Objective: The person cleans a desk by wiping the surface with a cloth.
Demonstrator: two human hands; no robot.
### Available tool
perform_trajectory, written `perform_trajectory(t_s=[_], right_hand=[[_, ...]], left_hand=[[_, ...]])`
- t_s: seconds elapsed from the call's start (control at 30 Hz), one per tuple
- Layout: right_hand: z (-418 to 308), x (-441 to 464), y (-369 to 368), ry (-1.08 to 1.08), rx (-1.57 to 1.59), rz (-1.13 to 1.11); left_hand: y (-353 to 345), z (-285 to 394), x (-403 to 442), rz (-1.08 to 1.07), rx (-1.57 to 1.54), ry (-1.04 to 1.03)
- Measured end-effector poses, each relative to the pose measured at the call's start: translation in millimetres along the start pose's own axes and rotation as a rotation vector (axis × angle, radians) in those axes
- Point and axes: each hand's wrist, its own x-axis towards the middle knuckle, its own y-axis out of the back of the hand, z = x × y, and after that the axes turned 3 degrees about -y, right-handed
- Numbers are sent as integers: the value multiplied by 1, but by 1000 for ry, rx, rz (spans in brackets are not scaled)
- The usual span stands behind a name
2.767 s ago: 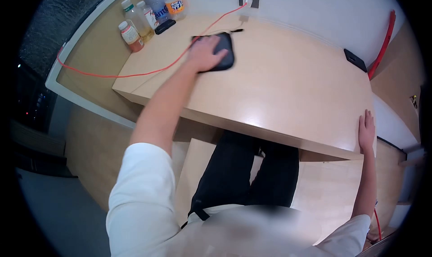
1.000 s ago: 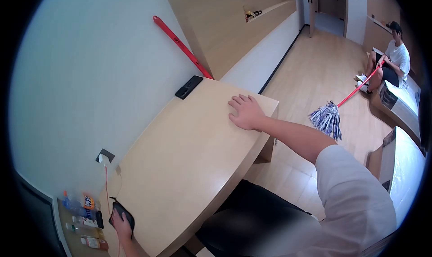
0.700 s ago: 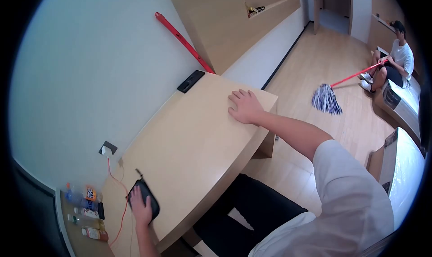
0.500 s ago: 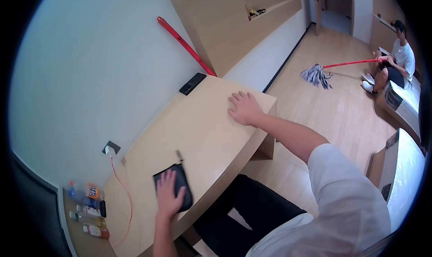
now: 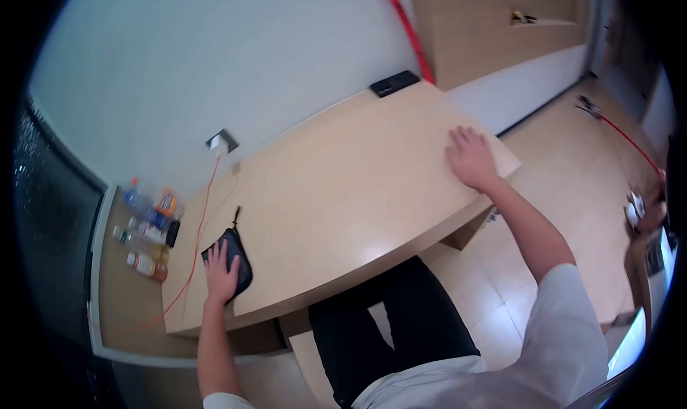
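My left hand (image 5: 220, 274) lies flat on a small black zip pouch (image 5: 243, 263) near the front left edge of the wooden desk (image 5: 336, 173). Its fingers are slightly spread and cover part of the pouch; a short strap points toward the wall. At the desk's right end, my right hand (image 5: 472, 160) rests palm down with fingers extended, holding nothing. A flat black object (image 5: 395, 84), perhaps a phone, lies at the back edge by the wall.
Several drink bottles (image 5: 147, 267) stand at the left beside a window. A red cable (image 5: 204, 223) runs from a white wall plug (image 5: 219, 145) across the desk. A red pole (image 5: 408, 30) leans in the corner. At right, a partly visible person holds a red-handled mop (image 5: 630, 140).
My view has swung to the left, so the desk sits more level and the person is mostly out of frame. Both hands stay on the desk, the left still on the pouch.
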Motion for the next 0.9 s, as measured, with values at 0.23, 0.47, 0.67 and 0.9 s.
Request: perform_trajectory(t_s=[0.23, 0.47, 0.67, 0.9], right_hand=[[-11, 8, 6, -25, 13, 48], [-7, 7, -6, 20, 2, 72], [8, 13, -9, 78, 49, 13], [11, 17, -6, 107, 75, -23]], left_hand=[[-3, -35, -10, 69, 112, 164], [-15, 210, 48, 222, -210, -471], [-26, 391, 47, 68, -321, -668], [-25, 227, 58, 387, -497, -448]])
